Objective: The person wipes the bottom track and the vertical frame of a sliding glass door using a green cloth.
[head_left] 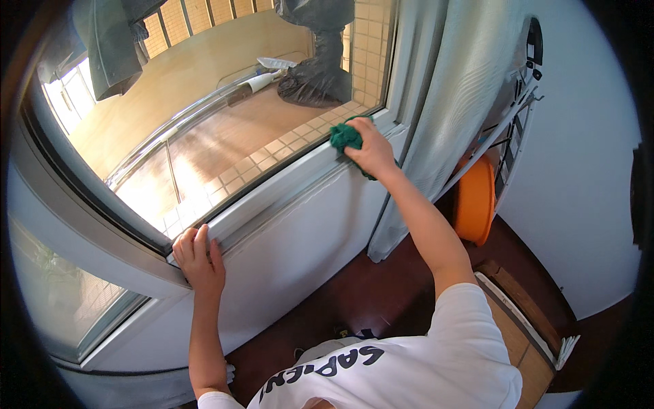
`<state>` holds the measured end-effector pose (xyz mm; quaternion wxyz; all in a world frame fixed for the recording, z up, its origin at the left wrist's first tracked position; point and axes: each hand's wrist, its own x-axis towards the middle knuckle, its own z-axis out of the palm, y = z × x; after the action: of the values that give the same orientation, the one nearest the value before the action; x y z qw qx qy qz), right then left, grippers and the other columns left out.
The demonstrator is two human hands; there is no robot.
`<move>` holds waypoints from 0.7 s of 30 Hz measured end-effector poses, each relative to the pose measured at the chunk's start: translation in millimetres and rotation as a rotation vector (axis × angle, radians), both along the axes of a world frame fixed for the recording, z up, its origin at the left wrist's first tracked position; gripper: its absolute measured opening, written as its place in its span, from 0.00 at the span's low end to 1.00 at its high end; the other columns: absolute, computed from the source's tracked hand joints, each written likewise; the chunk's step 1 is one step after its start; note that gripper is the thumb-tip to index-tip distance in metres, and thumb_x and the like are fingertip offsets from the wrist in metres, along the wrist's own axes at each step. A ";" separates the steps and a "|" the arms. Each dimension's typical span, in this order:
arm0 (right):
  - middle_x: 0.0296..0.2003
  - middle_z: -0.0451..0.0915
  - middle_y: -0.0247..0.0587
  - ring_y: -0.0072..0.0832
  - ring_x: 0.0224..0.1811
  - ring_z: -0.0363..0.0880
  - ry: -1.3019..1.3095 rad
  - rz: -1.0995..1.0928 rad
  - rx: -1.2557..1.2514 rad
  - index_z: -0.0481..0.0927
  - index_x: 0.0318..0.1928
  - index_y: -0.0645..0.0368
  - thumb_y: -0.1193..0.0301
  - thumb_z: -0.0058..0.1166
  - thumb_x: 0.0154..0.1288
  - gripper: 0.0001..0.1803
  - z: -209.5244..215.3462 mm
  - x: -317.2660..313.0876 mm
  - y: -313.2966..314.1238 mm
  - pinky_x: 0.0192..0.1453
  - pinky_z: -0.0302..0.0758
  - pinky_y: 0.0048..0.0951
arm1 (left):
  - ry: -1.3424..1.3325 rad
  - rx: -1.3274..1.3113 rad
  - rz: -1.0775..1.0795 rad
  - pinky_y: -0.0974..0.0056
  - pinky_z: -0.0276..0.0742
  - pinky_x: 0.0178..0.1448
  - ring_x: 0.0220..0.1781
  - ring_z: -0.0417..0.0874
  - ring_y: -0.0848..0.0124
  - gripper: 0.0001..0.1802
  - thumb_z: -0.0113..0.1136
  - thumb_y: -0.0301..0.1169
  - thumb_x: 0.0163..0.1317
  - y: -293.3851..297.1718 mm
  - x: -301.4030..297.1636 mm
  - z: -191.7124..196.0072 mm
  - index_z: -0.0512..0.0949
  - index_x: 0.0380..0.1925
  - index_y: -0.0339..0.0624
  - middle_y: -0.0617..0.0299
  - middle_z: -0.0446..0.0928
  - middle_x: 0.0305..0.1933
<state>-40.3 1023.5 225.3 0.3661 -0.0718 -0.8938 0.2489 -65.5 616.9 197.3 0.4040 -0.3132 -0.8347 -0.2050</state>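
Observation:
My right hand [371,151] is closed around a crumpled green cloth [346,138], pressed against the white window frame [286,180] near its lower right corner. Part of the cloth hangs down below my fingers. At the lower left corner of the same frame, my left hand [197,259] rests on the edge with its fingers bent over it and slightly apart, holding no loose object. Behind the frame, the glass pane [225,88] shows a balcony with a tiled edge.
A pale curtain [456,102] hangs just right of my right hand. Beyond it are an orange round basin [475,201] and a metal rack [511,136]. A flat cardboard-coloured panel [518,334] lies at the lower right. Under the window is a white wall [306,252] above the dark red floor [368,293].

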 end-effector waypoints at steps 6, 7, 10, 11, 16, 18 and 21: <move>0.67 0.62 0.39 0.48 0.56 0.75 -0.271 -0.301 -0.064 0.64 0.66 0.47 0.63 0.61 0.54 0.37 0.3 -8.6 71.4 0.58 0.75 0.48 | -0.017 -0.029 0.042 0.46 0.57 0.68 0.63 0.65 0.49 0.26 0.57 0.26 0.58 -0.9 5.3 -9.3 0.71 0.59 0.36 0.47 0.68 0.59; 0.68 0.61 0.39 0.47 0.57 0.75 -0.304 -0.316 -0.047 0.62 0.67 0.47 0.63 0.60 0.55 0.38 -2.8 -9.1 75.7 0.58 0.75 0.47 | -0.021 -0.066 0.032 0.45 0.55 0.69 0.64 0.65 0.50 0.27 0.56 0.26 0.58 -0.4 8.8 -9.2 0.70 0.60 0.36 0.48 0.67 0.61; 0.73 0.55 0.38 0.48 0.61 0.72 -0.448 -0.372 -0.022 0.57 0.71 0.45 0.63 0.58 0.57 0.41 8.0 -17.0 63.6 0.61 0.74 0.45 | -0.051 -0.125 0.032 0.42 0.46 0.75 0.70 0.62 0.52 0.29 0.54 0.25 0.58 3.8 11.0 -9.7 0.68 0.63 0.38 0.50 0.64 0.67; 0.73 0.55 0.38 0.48 0.62 0.72 -0.436 -0.395 -0.032 0.57 0.71 0.45 0.63 0.58 0.57 0.41 7.4 -14.0 62.3 0.61 0.74 0.45 | -0.075 -0.129 0.003 0.41 0.45 0.76 0.71 0.61 0.53 0.30 0.54 0.25 0.58 7.9 13.9 -8.5 0.68 0.63 0.37 0.50 0.64 0.67; 0.73 0.54 0.38 0.50 0.63 0.69 -0.407 -0.421 -0.024 0.55 0.72 0.47 0.63 0.59 0.59 0.42 -2.2 -15.6 63.0 0.62 0.74 0.46 | -0.204 -0.140 -0.244 0.43 0.46 0.77 0.76 0.54 0.53 0.32 0.58 0.23 0.55 42.4 19.2 6.9 0.68 0.63 0.35 0.52 0.60 0.71; 0.73 0.55 0.38 0.50 0.62 0.70 -0.406 -0.430 -0.026 0.56 0.72 0.47 0.63 0.59 0.59 0.42 -0.6 -8.5 69.3 0.62 0.74 0.46 | -0.161 -0.113 -0.370 0.45 0.49 0.77 0.77 0.53 0.52 0.34 0.61 0.23 0.53 76.8 9.8 17.8 0.68 0.63 0.35 0.51 0.59 0.72; 0.73 0.56 0.38 0.50 0.61 0.70 -0.365 -0.391 -0.011 0.57 0.71 0.47 0.63 0.59 0.58 0.41 -3.5 -7.5 68.8 0.62 0.74 0.45 | -0.114 -0.183 -0.467 0.46 0.50 0.76 0.77 0.53 0.52 0.34 0.61 0.24 0.52 135.8 8.0 61.5 0.67 0.63 0.35 0.50 0.59 0.72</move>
<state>-47.8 1092.3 221.7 0.2397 -0.2887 -0.9128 0.1615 -57.5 752.7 258.8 0.2680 -0.5208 -0.7762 -0.2335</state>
